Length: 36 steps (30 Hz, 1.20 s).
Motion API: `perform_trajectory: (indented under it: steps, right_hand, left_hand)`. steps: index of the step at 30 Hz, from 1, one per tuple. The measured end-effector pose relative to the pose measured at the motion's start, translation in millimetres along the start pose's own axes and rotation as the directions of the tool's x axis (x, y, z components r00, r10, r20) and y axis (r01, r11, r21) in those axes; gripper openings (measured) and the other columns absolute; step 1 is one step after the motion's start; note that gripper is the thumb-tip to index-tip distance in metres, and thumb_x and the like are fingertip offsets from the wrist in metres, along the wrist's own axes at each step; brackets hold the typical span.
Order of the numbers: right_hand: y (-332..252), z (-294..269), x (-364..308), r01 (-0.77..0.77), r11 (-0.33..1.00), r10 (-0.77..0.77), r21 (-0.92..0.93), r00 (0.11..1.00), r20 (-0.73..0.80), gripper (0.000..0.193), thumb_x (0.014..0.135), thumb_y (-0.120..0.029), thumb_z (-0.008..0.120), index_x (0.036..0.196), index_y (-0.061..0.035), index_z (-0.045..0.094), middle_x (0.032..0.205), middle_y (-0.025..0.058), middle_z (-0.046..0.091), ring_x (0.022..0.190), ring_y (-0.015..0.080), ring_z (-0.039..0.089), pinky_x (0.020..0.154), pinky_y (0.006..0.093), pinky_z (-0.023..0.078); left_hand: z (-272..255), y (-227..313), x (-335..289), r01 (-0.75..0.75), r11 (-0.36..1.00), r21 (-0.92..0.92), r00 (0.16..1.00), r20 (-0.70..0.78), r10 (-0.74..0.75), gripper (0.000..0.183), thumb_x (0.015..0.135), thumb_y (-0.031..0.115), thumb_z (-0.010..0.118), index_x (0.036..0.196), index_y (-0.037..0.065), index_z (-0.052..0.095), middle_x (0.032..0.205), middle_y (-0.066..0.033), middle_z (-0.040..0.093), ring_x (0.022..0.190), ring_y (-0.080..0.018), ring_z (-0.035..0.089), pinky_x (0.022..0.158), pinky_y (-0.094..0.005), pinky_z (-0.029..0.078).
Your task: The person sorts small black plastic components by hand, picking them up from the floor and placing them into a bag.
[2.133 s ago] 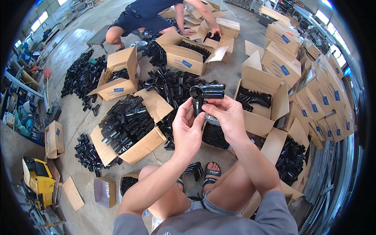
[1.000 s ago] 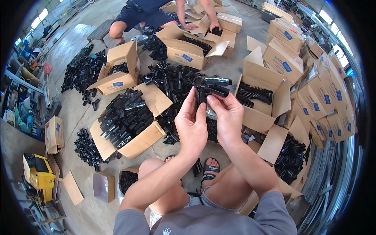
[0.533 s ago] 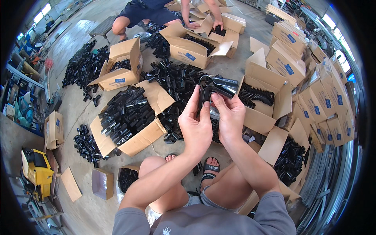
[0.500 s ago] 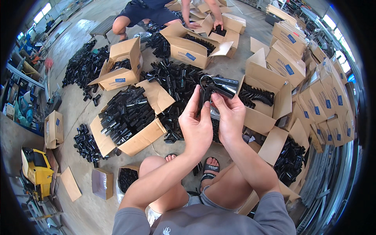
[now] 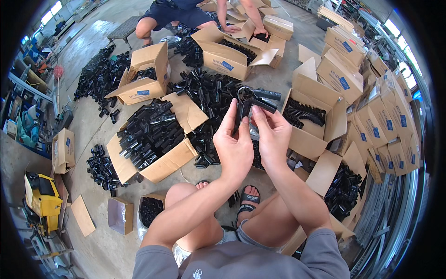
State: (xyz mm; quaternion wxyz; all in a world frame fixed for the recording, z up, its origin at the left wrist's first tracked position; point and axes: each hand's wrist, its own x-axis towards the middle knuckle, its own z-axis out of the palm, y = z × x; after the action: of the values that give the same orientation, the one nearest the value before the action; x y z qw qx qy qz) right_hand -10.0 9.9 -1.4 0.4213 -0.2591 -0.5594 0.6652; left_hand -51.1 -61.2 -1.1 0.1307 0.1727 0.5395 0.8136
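In front of me, both hands hold a glossy black clamp-like part (image 5: 265,95) with an open ring at one end and tube-shaped arms pointing right. My left hand (image 5: 233,148) pinches the ring end between fingers and thumb. My right hand (image 5: 274,136) grips the tube side, its thumb along the near face. The fingers hide part of the piece. Beneath and beyond the hands lies a loose heap of similar black parts (image 5: 216,95). Close to my right hand stands an open carton (image 5: 309,139) with black parts lined up in rows inside.
An overfilled carton (image 5: 169,162) of black parts sits front left. Stacked closed cartons (image 5: 341,76) rise at the right, beside long metal profiles (image 5: 388,232). Across from me a person (image 5: 179,16) reaches into an open box. A yellow machine (image 5: 44,200) stands at far left.
The black part has turned slightly in my hands, so two tube-shaped arms now show apart. Both hands stay in nearly the same place.
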Motion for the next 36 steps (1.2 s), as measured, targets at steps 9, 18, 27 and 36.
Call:
perform_trajectory:
  steps: [9,18,27,36]
  right_hand:
    - [6,0,-3,0.05,0.999,-0.05,-0.002,0.998,-0.029,0.019,0.095,-0.01,0.074,0.11,0.0021,0.074,0.102,0.0071,0.076,0.091,0.0084,0.067,0.083,0.024,0.053]
    - [9,-1,1,0.067,0.988,-0.074,-0.139,0.996,-0.042,0.018,0.095,-0.01,0.074,0.107,0.0036,0.074,0.098,0.0073,0.075,0.088,0.0084,0.067,0.08,0.0237,0.053]
    - [10,-1,3,0.039,0.985,-0.046,-0.166,0.998,-0.039,0.017,0.096,-0.009,0.073,0.105,0.0048,0.073,0.097,0.0066,0.074,0.087,0.0086,0.068,0.079,0.0238,0.053]
    - [11,-19,19,0.035,0.999,-0.035,-0.006,0.999,-0.009,0.017,0.094,-0.005,0.073,0.108,0.0042,0.073,0.102,0.007,0.074,0.091,0.0093,0.068,0.082,0.0233,0.054]
  left_hand:
    - [3,-7,2,-0.013,0.999,-0.037,1.0,-0.014,0.012,0.046,0.098,-0.006,0.056,0.144,-0.007,0.052,0.121,-0.0153,0.07,0.106,-0.0116,0.063,0.09,-0.0258,0.051]
    - [2,-9,3,-0.008,1.0,-0.023,1.0,-0.018,0.007,0.046,0.097,-0.006,0.056,0.143,-0.008,0.052,0.121,-0.0144,0.07,0.102,-0.0104,0.063,0.088,-0.0258,0.052]
    - [1,-9,5,0.026,0.999,-0.043,1.0,-0.01,-0.026,0.047,0.097,-0.006,0.057,0.144,-0.009,0.051,0.123,-0.0155,0.07,0.103,-0.0111,0.063,0.089,-0.0259,0.052]
    - [-9,3,17,0.345,0.915,-0.21,0.926,0.235,-0.296,0.056,0.096,0.006,0.07,0.148,0.001,0.05,0.132,-0.009,0.066,0.116,-0.0115,0.062,0.101,-0.0313,0.051]
